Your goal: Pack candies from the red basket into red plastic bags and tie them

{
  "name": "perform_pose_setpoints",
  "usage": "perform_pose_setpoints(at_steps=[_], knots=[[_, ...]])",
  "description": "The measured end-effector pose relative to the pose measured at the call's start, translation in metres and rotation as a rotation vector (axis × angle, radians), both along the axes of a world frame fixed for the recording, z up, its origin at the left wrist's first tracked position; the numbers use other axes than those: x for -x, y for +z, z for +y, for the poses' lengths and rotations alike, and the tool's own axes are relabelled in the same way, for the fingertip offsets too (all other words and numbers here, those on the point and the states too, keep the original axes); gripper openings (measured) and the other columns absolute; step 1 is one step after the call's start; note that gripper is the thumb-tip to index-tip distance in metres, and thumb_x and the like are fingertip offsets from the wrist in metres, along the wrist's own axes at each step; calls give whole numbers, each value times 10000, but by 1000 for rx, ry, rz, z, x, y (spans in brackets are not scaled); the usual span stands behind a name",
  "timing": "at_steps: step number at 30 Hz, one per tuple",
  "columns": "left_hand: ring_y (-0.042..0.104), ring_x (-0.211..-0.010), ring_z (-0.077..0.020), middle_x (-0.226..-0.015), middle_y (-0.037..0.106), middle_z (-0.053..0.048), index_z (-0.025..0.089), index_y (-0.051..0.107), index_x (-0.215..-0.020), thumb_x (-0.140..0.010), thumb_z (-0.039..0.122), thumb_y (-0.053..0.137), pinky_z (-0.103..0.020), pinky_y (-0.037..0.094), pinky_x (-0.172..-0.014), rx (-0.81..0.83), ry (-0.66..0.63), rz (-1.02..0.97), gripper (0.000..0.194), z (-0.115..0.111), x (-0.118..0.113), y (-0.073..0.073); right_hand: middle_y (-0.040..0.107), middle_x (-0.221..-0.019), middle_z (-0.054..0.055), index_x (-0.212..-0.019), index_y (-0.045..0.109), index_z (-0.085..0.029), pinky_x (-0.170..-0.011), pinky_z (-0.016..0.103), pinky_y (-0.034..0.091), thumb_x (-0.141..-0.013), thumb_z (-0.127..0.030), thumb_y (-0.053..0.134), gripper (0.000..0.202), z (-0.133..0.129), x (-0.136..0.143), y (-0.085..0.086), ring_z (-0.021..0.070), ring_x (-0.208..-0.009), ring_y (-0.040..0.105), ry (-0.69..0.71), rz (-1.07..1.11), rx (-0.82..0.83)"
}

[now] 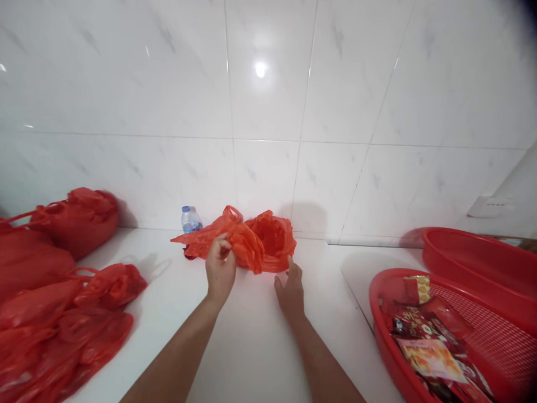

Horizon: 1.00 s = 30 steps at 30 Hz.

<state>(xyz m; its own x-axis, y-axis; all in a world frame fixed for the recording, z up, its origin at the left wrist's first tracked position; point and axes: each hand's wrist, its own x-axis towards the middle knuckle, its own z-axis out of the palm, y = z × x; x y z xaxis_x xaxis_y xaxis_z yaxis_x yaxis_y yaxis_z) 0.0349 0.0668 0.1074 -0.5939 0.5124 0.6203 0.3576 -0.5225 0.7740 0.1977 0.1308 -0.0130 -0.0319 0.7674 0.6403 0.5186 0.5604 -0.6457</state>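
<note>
- The left hand (220, 268) had its fingers curled shut on a fold of the red plastic bag (247, 240), pinching it above the white counter (251, 336).
- The right hand (290, 288) lay open, fingertips touching the bag's right lower edge.
- The bag sat at the far middle of the counter, near the tiled wall (268, 112), with a small water bottle (190, 219) just behind its left end.
- Filled red bags (62, 313) were piled at the near left.
- A red basket (453, 336) with snack packets (432, 347) stood at the near right.
</note>
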Motion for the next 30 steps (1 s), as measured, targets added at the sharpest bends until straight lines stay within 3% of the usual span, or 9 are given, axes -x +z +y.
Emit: perform_pose_setpoints(at_steps=[4, 8, 11, 14, 17, 21, 25, 30], knots=[[601, -861, -188, -939, 642, -38, 206, 583, -870, -748, 313, 640, -294, 498, -726, 177, -261, -262, 172, -31, -25, -23, 502, -1107, 108, -1338, 351, -213, -815, 424, 488, -866, -273, 463, 489, -24, -5, 8, 224, -933, 543, 65, 55, -85], [628, -798, -190, -857, 663, -46, 186, 601, -898, -754, 335, 631, -308, 504, -691, 281, -581, -579, 210, -44, -44, -50, 446, -1266, 136, -1364, 280, -208, -893, 428, 455, -857, -353, 503, 572, -62, -7, 8, 246, -1087, 507, 254, 126, -27], [611, -664, -154, -776, 645, -28, 181, 589, -930, -729, 320, 652, -277, 489, -604, 373, -648, -618, 252, -48, -55, -71, 444, -1297, 128, -1347, 313, -207, -919, 401, 432, -808, -377, 565, 619, -80, -9, 7, 249, -1134, 485, 306, 199, 88], [487, -474, -88, -605, 551, 35, 179, 559, -868, -707, 336, 661, -200, 388, -461, 436, -607, -611, 247, -48, -57, -87, 595, -925, 47, -977, 553, -190, -736, 298, 464, -854, -364, 483, 224, -80, -17, 8, 183, -832, 560, 320, 287, 291], [355, -399, -43, -543, 451, 77, 178, 503, -759, -699, 385, 660, -160, 271, -405, 449, -522, -632, 267, -44, -46, -94, 499, -641, -24, -712, 502, -188, -565, 239, 405, -866, -416, 451, 280, -68, -30, 9, 132, -596, 469, 315, 480, 501], [348, -414, -49, -548, 431, 77, 178, 489, -710, -683, 450, 658, -174, 274, -420, 456, -433, -591, 322, -38, -26, -98, 471, -622, -37, -697, 486, -184, -533, 223, 382, -804, -483, 526, 320, -54, -42, 9, 118, -568, 439, 326, 723, 647], [412, -476, -85, -584, 454, 64, 191, 496, -746, -672, 433, 654, -202, 348, -470, 466, -314, -500, 299, -36, -19, -105, 473, -622, -36, -698, 491, -185, -526, 213, 377, -785, -502, 538, 331, -52, -42, 11, 114, -566, 436, 326, 720, 645], [535, -827, -171, -990, 514, -25, 227, 514, -965, -650, 322, 686, -305, 469, -713, 419, -74, -280, 371, -41, -28, -103, 451, -601, -44, -651, 449, -193, -537, 214, 366, -816, -465, 519, 326, -64, -36, 22, 110, -558, 423, 393, 623, 582]])
